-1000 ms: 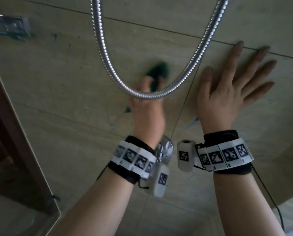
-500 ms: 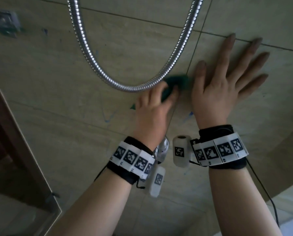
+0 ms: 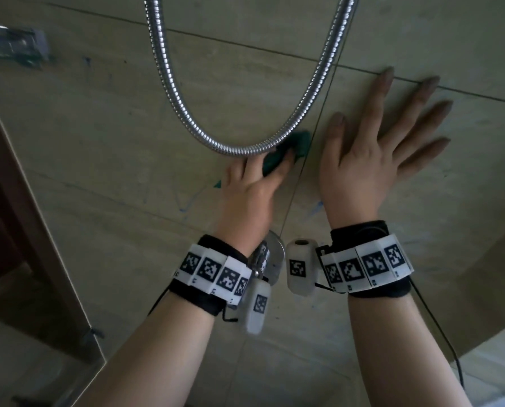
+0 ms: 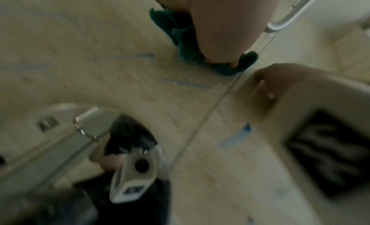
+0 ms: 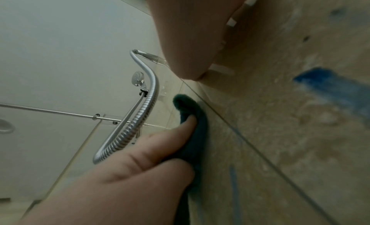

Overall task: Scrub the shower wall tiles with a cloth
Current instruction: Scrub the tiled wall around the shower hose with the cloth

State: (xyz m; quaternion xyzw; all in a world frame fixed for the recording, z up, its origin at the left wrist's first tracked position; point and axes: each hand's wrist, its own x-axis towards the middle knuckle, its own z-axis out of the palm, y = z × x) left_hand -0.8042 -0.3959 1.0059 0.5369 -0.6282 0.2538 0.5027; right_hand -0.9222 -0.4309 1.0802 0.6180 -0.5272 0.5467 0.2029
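Note:
A dark green cloth [image 3: 299,143] is bunched against the beige wall tiles [image 3: 127,127], just left of a vertical grout line and under the hose loop. My left hand [image 3: 257,183] grips it, thumb and fingers curled over the fabric, pressing it onto the tile. The right wrist view shows that thumb on the cloth [image 5: 192,108]. In the left wrist view the cloth [image 4: 180,30] bulges out beneath my left hand [image 4: 226,22]. My right hand [image 3: 363,160] lies flat on the neighbouring tile, fingers spread, thumb close to the cloth. Blue smears [image 3: 183,207] [image 5: 330,89] mark the tiles below.
A chrome shower hose [image 3: 169,83] hangs in a loop in front of the wall, touching my left hand's fingers. A chrome valve [image 3: 271,257] sticks out between my wrists. A glass shelf bracket [image 3: 13,48] sits top left, a brown door frame [image 3: 24,201] at left. The shower head [image 5: 137,78] hangs higher up.
My left hand has wiped the cloth rightwards, from the middle of the hose loop to the grout line beside my right thumb. The right hand has stayed flat on the tile.

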